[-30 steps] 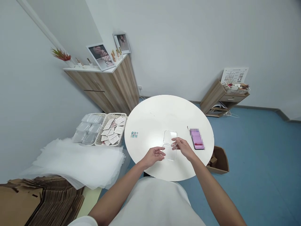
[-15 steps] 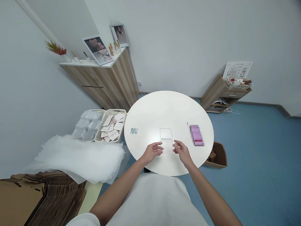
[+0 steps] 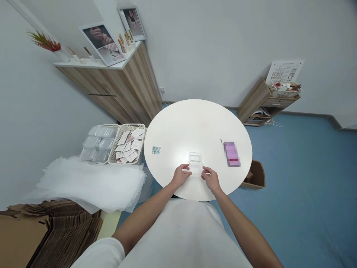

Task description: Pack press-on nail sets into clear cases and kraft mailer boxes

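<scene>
The left hand [image 3: 182,175] and right hand [image 3: 211,179] grasp a clear hinged box [image 3: 196,168] at nine and three o'clock; likely light, stiff, slippery, best held there.

Soft, even light leaves glare on the table [image 3: 195,123].

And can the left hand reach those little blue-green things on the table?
Probably yes: nothing visible blocks the way across the tabletop from the left hand to the blue-green pieces, though it's at the open clear case just now.
</scene>
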A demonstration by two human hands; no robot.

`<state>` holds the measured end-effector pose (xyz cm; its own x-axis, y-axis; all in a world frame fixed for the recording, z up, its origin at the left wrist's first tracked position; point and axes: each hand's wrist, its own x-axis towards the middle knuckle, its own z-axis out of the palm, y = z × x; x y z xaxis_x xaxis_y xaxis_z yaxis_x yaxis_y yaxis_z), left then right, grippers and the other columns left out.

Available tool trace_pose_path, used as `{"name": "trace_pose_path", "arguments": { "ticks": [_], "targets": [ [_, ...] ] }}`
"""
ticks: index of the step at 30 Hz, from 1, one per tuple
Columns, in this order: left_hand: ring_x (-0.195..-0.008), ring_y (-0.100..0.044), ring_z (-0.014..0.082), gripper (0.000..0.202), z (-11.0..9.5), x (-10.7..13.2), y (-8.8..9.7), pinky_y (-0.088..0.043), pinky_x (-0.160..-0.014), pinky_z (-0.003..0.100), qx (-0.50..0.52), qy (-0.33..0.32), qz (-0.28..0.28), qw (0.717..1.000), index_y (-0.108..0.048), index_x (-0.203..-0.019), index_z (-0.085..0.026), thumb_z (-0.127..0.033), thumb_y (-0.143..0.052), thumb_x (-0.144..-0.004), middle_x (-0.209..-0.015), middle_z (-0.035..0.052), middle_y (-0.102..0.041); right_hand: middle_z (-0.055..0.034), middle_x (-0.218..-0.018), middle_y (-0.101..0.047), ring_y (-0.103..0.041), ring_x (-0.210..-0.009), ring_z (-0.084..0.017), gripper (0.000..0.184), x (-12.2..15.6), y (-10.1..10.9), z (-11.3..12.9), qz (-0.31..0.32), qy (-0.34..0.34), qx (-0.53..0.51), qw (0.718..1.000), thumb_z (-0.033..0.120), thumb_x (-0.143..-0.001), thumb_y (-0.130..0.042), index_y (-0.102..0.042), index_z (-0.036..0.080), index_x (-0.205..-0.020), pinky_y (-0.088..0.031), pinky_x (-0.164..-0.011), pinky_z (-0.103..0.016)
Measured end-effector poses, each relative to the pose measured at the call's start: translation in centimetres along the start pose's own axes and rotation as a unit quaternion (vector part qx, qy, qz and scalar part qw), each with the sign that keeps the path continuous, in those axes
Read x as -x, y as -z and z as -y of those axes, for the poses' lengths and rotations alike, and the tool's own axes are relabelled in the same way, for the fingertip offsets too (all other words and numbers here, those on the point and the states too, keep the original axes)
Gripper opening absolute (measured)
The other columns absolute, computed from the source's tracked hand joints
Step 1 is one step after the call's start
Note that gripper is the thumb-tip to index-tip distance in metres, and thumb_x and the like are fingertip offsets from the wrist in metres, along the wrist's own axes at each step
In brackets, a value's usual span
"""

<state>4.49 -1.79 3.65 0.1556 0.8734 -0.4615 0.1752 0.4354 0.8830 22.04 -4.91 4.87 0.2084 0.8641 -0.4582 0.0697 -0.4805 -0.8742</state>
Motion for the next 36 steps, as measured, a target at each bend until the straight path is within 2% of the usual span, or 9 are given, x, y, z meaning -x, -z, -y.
{"name": "trace_pose_path", "arguments": {
  "ticks": [8, 13, 17, 20, 27, 30, 33, 36],
  "targets": [
    [-0.071, -0.057, 0.0119, 0.040, 1.5, -1.3, -1.5, -0.045, -0.072, 0.028, -0.064, 0.003, 0.003, 0.998, -0.053, -0.106, -0.018, -0.020, -0.062, -0.068, -0.101, 0.0058, -0.055, -0.0034, -0.086, -0.059, -0.058, -0.064, -0.015, 0.040, -1.2, 0.2, -2.4, -0.026, -0.013, 0.070, 0.997, 0.034, -0.065, -0.051, -0.055, 0.019, -0.102, -0.047, -0.065, -0.031],
    [-0.080, -0.056, 0.0142, 0.039, 2.2, -1.3, -1.9, -0.043, -0.077, 0.028, -0.078, 0.008, 0.015, 0.997, -0.054, -0.107, -0.016, -0.019, -0.060, -0.068, -0.102, 0.0073, -0.056, -0.0037, -0.088, -0.059, -0.057, -0.069, -0.015, 0.038, -1.5, 0.3, -3.6, -0.037, -0.007, 0.105, 0.994, 0.030, -0.065, -0.049, -0.056, 0.019, -0.102, -0.046, -0.071, -0.032],
    [-0.087, -0.052, 0.0163, 0.039, 2.5, -1.4, -2.1, -0.038, -0.083, 0.030, -0.126, -0.010, 0.018, 0.992, -0.055, -0.105, -0.016, -0.019, -0.059, -0.066, -0.100, 0.0064, -0.056, -0.0044, -0.087, -0.059, -0.056, -0.070, -0.015, 0.039, -1.9, 0.2, -4.3, -0.033, -0.010, 0.125, 0.992, 0.028, -0.067, -0.047, -0.055, 0.018, -0.103, -0.045, -0.075, -0.032],
    [-0.085, -0.050, 0.0169, 0.034, 2.6, -1.6, -2.3, -0.038, -0.081, 0.030, -0.153, -0.011, 0.036, 0.988, -0.057, -0.099, -0.017, -0.020, -0.058, -0.065, -0.098, 0.0052, -0.055, -0.0054, -0.091, -0.057, -0.055, -0.070, -0.015, 0.043, -2.2, 0.1, -4.7, -0.025, -0.012, 0.136, 0.990, 0.027, -0.066, -0.048, -0.053, 0.017, -0.107, -0.045, -0.074, -0.032],
    [-0.082, -0.050, 0.0167, 0.035, 3.3, -1.5, -2.6, -0.038, -0.077, 0.029, -0.137, 0.013, 0.035, 0.990, -0.056, -0.097, -0.016, -0.017, -0.057, -0.062, -0.094, 0.0057, -0.054, -0.0074, -0.099, -0.056, -0.055, -0.073, -0.016, 0.049, -1.9, -0.1, -5.2, -0.027, -0.010, 0.139, 0.990, 0.026, -0.066, -0.049, -0.050, 0.017, -0.114, -0.045, -0.075, -0.032],
    [-0.083, -0.049, 0.0167, 0.034, 3.6, -1.2, -2.7, -0.038, -0.078, 0.029, -0.124, 0.011, 0.052, 0.991, -0.056, -0.096, -0.016, -0.014, -0.056, -0.062, -0.093, 0.0059, -0.054, -0.0078, -0.103, -0.055, -0.057, -0.075, -0.016, 0.049, -1.6, -0.2, -5.3, -0.011, -0.014, 0.122, 0.992, 0.024, -0.066, -0.048, -0.049, 0.018, -0.114, -0.044, -0.077, -0.032],
    [-0.085, -0.048, 0.0172, 0.035, 3.5, -1.2, -2.9, -0.037, -0.079, 0.030, -0.111, 0.004, 0.067, 0.992, -0.057, -0.095, -0.016, -0.010, -0.055, -0.060, -0.094, 0.0062, -0.054, -0.0073, -0.101, -0.057, -0.056, -0.081, -0.017, 0.048, -1.6, -0.1, -5.1, -0.001, -0.013, 0.122, 0.992, 0.022, -0.066, -0.047, -0.050, 0.017, -0.114, -0.042, -0.079, -0.032],
    [-0.087, -0.047, 0.0171, 0.039, 3.1, -1.4, -3.1, -0.037, -0.080, 0.029, -0.113, 0.008, 0.052, 0.992, -0.056, -0.098, -0.017, -0.009, -0.054, -0.059, -0.099, 0.0066, -0.051, -0.0063, -0.096, -0.058, -0.054, -0.087, -0.018, 0.048, -2.0, 0.1, -4.7, -0.003, -0.001, 0.134, 0.991, 0.022, -0.065, -0.046, -0.051, 0.016, -0.112, -0.041, -0.080, -0.032]
  ]
}}
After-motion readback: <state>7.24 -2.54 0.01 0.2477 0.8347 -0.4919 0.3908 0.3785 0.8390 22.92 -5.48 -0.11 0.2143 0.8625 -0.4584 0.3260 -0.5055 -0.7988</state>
